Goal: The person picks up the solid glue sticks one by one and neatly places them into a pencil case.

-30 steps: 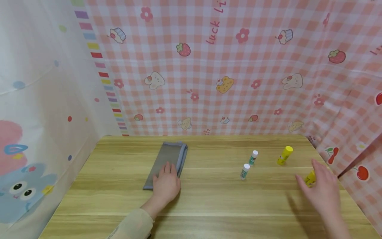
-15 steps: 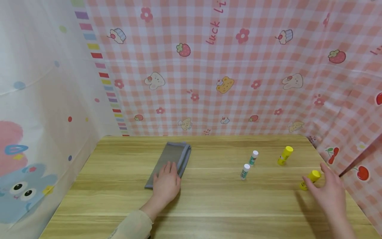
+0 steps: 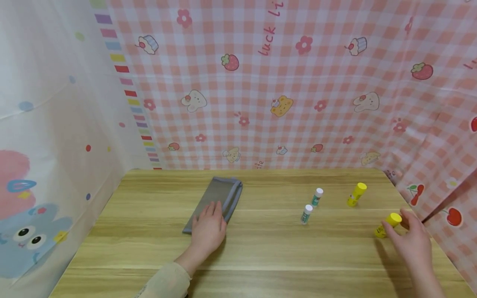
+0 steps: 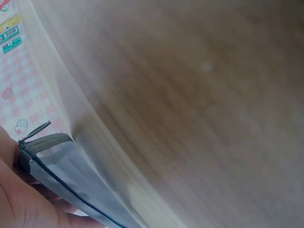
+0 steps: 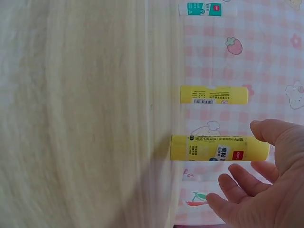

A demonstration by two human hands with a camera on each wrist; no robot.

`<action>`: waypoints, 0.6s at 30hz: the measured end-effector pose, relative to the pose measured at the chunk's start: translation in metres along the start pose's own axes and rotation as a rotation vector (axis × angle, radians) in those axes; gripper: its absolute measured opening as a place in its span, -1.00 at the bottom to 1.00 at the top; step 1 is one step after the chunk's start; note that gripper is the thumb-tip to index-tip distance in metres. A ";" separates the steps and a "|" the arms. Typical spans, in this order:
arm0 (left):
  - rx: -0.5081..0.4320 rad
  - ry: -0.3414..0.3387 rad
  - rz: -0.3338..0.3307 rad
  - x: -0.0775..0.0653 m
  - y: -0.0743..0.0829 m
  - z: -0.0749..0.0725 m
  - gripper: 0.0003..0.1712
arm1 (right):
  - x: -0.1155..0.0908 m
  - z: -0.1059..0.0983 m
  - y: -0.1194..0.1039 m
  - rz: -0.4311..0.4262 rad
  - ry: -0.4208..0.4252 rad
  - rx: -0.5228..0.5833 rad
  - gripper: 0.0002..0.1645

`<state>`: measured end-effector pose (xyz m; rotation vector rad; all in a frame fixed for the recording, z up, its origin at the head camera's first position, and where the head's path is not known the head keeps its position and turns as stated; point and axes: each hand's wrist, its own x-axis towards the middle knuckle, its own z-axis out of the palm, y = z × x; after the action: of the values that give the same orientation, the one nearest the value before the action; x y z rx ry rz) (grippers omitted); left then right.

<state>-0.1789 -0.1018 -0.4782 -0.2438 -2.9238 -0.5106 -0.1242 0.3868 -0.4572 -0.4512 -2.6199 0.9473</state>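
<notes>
My left hand [image 3: 208,229] rests with extended fingers on a flat grey zip pouch [image 3: 210,196] left of the table's middle. The left wrist view shows the pouch's zipper [image 4: 61,178] edge and pull tab beside the fingers. At the right, my right hand [image 3: 413,240] is around the cap end of an upright yellow glue stick [image 5: 204,148], thumb on one side and fingers on the other. A small gap shows between thumb and stick in the right wrist view. Behind it stands a second yellow glue stick [image 3: 356,195].
Two smaller glue sticks with white caps, a nearer one [image 3: 307,214] and a farther one [image 3: 316,198], stand upright left of the yellow ones. A checked cloth [image 3: 261,82] hangs behind the wooden table [image 3: 275,256]; more printed cloth hangs at both sides.
The pouch has shifted slightly right and turned a little under my left hand. My right hand has moved right, uncovering the nearer yellow glue stick, and its thumb and fingers have drawn closer together.
</notes>
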 end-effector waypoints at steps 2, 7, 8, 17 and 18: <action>0.000 0.000 0.001 0.000 0.000 0.000 -0.41 | 0.001 0.001 0.002 0.003 0.002 0.002 -0.25; 0.006 0.008 0.009 0.000 0.000 0.001 -0.42 | 0.003 0.002 0.005 0.030 -0.015 0.018 -0.31; 0.008 0.008 0.010 0.000 0.000 0.000 -0.42 | 0.003 0.002 0.006 0.039 -0.020 0.024 -0.32; -0.003 0.021 0.019 -0.001 0.002 -0.001 -0.46 | 0.002 0.003 0.007 0.051 0.015 0.036 -0.43; -0.006 0.026 0.022 -0.001 0.002 -0.001 -0.46 | 0.002 0.004 0.007 0.049 0.019 0.038 -0.44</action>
<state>-0.1774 -0.1004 -0.4770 -0.2676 -2.8919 -0.5153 -0.1258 0.3905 -0.4640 -0.5148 -2.5807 1.0013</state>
